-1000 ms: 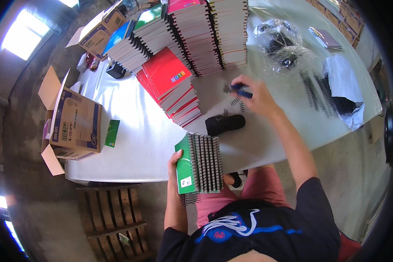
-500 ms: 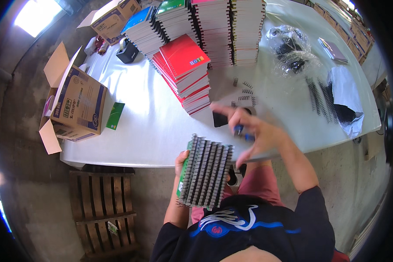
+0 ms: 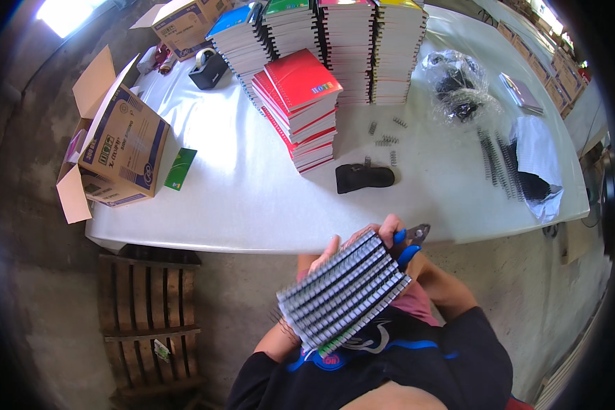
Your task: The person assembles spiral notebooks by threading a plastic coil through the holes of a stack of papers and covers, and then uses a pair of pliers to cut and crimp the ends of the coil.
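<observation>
Against my lap, in front of the table edge, lies a stack of spiral notebooks [image 3: 345,294] with rows of dark coil bindings facing up and a bit of green cover at the lower edge. My left hand [image 3: 323,257] grips this stack from its far left side, most of its fingers hidden. At the stack's upper right corner is my right hand [image 3: 390,229], closed around blue-handled cutting pliers [image 3: 410,247] whose metal jaws point right. The right fingers touch or nearly touch the notebooks. Short pieces of coil [image 3: 387,141] lie on the table beyond, near a black elongated object [image 3: 364,179].
Red notebooks [image 3: 301,82] are piled mid-table before tall notebook stacks [image 3: 348,55]. At left stand an open carton [image 3: 126,147], a green booklet [image 3: 180,169] and a tape dispenser [image 3: 208,70]. Clear plastic [image 3: 458,89] and long coils [image 3: 499,164] lie right. A wooden pallet [image 3: 150,321] sits below.
The notebook stack has turned from upright to slanting, its top swung right. My right hand came down from over the table to the stack's corner, still holding the pliers.
</observation>
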A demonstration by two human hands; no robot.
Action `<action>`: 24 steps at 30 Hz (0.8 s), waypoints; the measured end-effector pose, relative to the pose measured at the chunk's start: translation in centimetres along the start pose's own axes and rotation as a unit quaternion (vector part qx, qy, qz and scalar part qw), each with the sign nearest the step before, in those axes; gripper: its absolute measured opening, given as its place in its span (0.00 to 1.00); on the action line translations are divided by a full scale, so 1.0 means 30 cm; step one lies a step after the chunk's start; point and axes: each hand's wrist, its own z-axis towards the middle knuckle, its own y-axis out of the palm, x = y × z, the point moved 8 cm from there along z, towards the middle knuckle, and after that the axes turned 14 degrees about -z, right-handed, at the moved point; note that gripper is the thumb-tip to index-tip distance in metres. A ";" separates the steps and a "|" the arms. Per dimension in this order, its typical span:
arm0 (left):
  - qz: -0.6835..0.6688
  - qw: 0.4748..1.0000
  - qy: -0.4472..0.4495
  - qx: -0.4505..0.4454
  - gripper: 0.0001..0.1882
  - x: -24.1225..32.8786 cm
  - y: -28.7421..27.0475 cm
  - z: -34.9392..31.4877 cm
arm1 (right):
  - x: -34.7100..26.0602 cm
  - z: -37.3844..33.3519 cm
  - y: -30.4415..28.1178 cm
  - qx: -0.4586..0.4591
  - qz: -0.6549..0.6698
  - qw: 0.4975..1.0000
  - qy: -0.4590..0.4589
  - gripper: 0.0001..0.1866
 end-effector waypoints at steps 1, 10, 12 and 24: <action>-0.012 1.000 0.007 -0.012 0.38 0.014 0.026 0.005 | 0.000 -0.008 -0.014 0.025 0.002 0.999 -0.035 0.37; 0.382 0.869 0.314 0.019 0.69 0.093 -0.078 -0.083 | -0.011 0.018 -0.106 0.348 -0.058 0.935 -0.035 0.42; 0.387 0.850 0.357 -0.009 0.65 0.112 -0.035 -0.029 | -0.038 0.030 -0.067 0.339 -0.154 0.926 -0.055 0.42; -0.105 0.992 0.074 0.018 0.27 0.181 0.024 0.012 | -0.081 -0.030 0.016 0.160 -0.348 0.918 0.105 0.28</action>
